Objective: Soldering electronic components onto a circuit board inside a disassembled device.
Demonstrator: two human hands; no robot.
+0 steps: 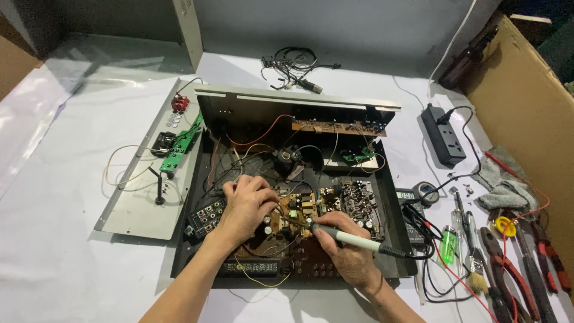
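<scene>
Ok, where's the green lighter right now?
The green lighter lies on the white table right of the open chassis, beside the brush and pliers.

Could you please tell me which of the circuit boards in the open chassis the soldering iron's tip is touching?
The brown central circuit board, under both hands. The grey board lies to its right; the green boards sit further back.

This looks like a small repair workshop. An opened music player (293,197) full of wires lies on a white surface (54,251). Pliers (499,263), a brush (476,266) and a power strip (445,140) lie beside it, with cardboard (526,113) around.
</scene>
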